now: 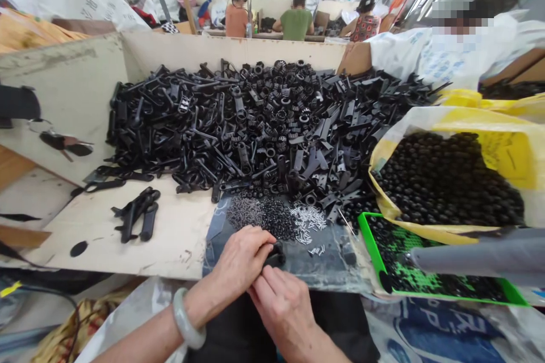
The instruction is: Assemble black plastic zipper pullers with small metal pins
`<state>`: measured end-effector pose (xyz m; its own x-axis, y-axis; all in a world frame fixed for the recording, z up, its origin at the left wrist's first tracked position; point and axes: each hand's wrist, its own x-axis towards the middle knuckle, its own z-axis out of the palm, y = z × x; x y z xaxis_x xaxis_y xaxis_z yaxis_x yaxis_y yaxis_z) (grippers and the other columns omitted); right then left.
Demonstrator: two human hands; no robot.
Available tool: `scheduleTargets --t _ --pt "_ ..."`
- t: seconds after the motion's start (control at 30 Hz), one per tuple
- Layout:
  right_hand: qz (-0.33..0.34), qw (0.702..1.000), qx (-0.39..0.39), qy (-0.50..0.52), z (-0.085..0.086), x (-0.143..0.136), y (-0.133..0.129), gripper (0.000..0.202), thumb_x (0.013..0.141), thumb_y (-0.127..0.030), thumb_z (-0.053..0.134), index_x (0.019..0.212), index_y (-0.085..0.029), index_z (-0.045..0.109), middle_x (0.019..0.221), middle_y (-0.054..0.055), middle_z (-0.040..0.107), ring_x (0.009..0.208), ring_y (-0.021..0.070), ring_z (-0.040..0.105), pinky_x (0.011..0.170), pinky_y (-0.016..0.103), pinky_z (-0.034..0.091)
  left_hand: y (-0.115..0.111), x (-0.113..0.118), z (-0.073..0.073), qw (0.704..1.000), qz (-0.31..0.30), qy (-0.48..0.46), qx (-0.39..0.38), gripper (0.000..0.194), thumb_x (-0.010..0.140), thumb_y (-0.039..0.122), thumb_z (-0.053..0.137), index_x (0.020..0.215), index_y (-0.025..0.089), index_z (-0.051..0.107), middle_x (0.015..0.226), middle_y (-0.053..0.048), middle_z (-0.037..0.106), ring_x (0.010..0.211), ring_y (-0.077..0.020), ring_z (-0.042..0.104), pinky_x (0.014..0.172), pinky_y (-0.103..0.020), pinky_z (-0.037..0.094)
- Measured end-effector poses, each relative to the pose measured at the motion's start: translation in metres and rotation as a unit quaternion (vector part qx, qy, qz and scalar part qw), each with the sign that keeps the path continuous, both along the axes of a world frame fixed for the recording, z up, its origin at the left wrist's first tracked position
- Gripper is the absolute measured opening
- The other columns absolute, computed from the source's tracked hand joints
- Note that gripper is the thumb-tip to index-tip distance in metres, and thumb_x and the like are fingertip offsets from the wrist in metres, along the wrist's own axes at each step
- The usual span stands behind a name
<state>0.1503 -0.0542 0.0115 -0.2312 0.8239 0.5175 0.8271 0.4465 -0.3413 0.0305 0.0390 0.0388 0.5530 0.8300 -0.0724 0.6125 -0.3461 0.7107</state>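
My left hand (244, 258), with a pale bangle (187, 317) on its wrist, is closed over a small black plastic part (276, 254). Close against it, my right hand (281, 300) has its fingers curled in on the same part, most of which the hands hide. Just beyond the fingers lie small piles on a dark mat (306, 266): brownish-grey bits (246, 212), tiny black pieces (277, 218) and silver pins (307, 221). A few loose pins sit apart, nearer to me.
A large heap of black plastic parts (238, 125) fills the back of the bench. Several longer black pieces (138, 212) lie at left. On the right are a bag of black round pieces (451, 181), a green tray (370, 238) and a grey tube (472, 255). Other people sit beyond.
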Motion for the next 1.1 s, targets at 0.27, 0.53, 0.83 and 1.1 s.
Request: scheduleTargets --t 0.27,0.53,0.83,1.1 --pt "0.015 0.999 -0.005 0.032 0.004 0.003 -0.002 0.039 0.110 -0.024 0.043 0.075 -0.021 0.061 0.060 -0.001 0.059 0.049 0.0138 0.056 0.051 0.028 0.036 -0.007 -0.007 0.001 0.988 0.007 -0.020 0.150 0.027 0.101 0.013 0.050 0.111 0.022 0.073 0.100 -0.004 0.075 0.096 -0.0221 0.066 0.088 -0.040 0.050" --pt "-0.006 0.989 -0.132 0.069 0.028 0.057 0.025 0.027 0.104 -0.027 0.055 0.129 -0.022 0.065 0.106 0.010 0.070 0.091 0.0211 0.071 0.079 0.031 0.058 -0.043 -0.024 -0.016 0.956 0.020 0.004 0.292 0.027 0.100 0.012 0.052 0.118 0.023 0.069 0.128 -0.009 0.070 0.126 -0.0278 0.059 0.111 -0.054 0.043" --pt "0.008 0.969 -0.237 0.070 0.031 0.056 0.049 0.019 0.094 -0.010 0.060 0.098 -0.022 0.075 0.088 0.002 0.071 0.076 0.0174 0.071 0.068 0.026 0.055 -0.051 -0.027 -0.022 0.945 0.040 0.021 0.324 0.025 0.097 0.011 0.057 0.112 0.023 0.072 0.137 -0.014 0.063 0.131 -0.0308 0.055 0.108 -0.055 0.050" --pt "0.066 0.965 -0.251 -0.023 0.038 0.066 0.047 0.025 0.100 -0.011 0.053 0.094 -0.021 0.075 0.084 0.003 0.068 0.073 0.0175 0.070 0.067 0.026 0.055 -0.052 -0.031 -0.026 0.939 0.031 -0.011 0.343 0.023 0.097 0.011 0.059 0.113 0.021 0.071 0.140 -0.015 0.063 0.138 -0.0310 0.053 0.115 -0.058 0.044"
